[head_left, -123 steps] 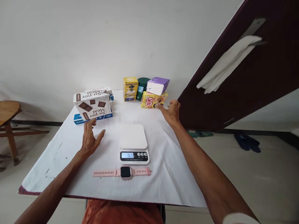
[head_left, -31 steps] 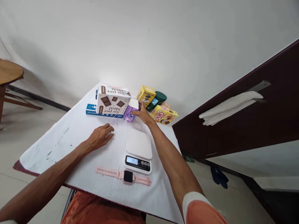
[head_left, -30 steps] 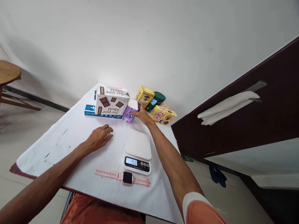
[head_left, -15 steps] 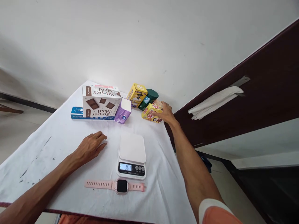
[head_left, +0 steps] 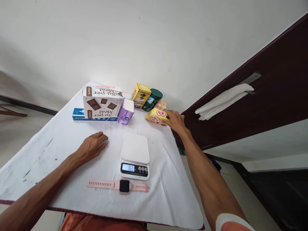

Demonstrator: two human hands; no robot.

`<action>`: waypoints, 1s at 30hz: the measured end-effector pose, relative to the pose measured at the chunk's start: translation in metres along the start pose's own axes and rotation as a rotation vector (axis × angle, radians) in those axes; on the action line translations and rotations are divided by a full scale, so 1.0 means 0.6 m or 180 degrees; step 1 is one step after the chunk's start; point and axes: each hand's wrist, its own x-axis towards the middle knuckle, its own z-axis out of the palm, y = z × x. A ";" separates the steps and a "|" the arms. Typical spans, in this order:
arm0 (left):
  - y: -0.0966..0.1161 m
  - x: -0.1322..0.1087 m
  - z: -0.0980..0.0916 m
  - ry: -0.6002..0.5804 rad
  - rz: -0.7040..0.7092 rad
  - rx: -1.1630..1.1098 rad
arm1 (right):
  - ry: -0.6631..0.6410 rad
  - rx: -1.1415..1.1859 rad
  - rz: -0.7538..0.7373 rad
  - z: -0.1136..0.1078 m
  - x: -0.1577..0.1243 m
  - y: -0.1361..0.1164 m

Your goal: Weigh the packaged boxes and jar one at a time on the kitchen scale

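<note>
At the back right of the cloth, my right hand [head_left: 176,121] has its fingers bent against the right end of a small yellow snack box [head_left: 155,116] with red lettering. How much of the box lies inside the grip is partly hidden. My left hand [head_left: 92,146] rests palm down on the cloth, loosely curved, thumb apart, with nothing in it. Between my hands and closer to me lies a white digital scale [head_left: 136,149], its platform bare and its display reading 363. Just in front of the scale lies a pink-strapped smartwatch [head_left: 124,186].
Along the back stand a white Su-per Meal box [head_left: 102,106], a blue box [head_left: 78,115], a purple tissue pack [head_left: 125,112], yellow cartons [head_left: 141,96] and a dark green canister [head_left: 154,98]. A dark door [head_left: 271,106] with a white cloth [head_left: 223,101] on its handle is at right.
My right hand has shifted slightly right, from over the yellow box to its right end. The box now shows more of its top. My left hand stays put; the view has shifted slightly.
</note>
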 end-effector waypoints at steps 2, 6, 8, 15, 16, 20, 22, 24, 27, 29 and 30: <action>0.001 0.000 -0.001 -0.0017 -0.0022 -0.0020 | 0.0152 0.0338 -0.0048 -0.023 -0.026 -0.004; 0.001 0.000 -0.003 -0.0069 -0.0073 -0.0070 | 0.0260 0.1008 -0.0355 -0.087 -0.094 -0.038; 0.001 0.001 -0.004 -0.0071 -0.0089 -0.0074 | 0.0094 0.1128 -0.0608 -0.117 -0.131 -0.071; 0.004 0.000 -0.008 -0.0099 -0.0140 -0.0030 | -0.0579 0.1001 -0.1340 -0.121 -0.210 -0.176; 0.004 0.000 -0.008 -0.0097 -0.0150 -0.0030 | -0.0629 0.0971 -0.1386 -0.116 -0.212 -0.180; 0.002 0.000 -0.006 -0.0126 -0.0153 -0.0061 | -0.0643 0.1041 -0.1293 -0.109 -0.218 -0.168; 0.001 0.000 -0.006 -0.0139 -0.0160 -0.0069 | -0.0622 0.1175 -0.1149 -0.114 -0.222 -0.157; 0.002 0.001 -0.006 -0.0171 -0.0187 -0.0067 | -0.0546 0.1256 -0.1086 -0.120 -0.227 -0.150; 0.007 0.002 -0.007 -0.0257 -0.0243 -0.0033 | -0.0376 0.1151 -0.1160 -0.123 -0.230 -0.155; 0.012 0.001 -0.008 -0.0346 -0.0278 0.0049 | -0.0382 0.1039 -0.1211 -0.120 -0.230 -0.166; 0.016 0.001 -0.008 -0.0400 -0.0297 0.0105 | -0.0412 0.1013 -0.1226 -0.118 -0.228 -0.173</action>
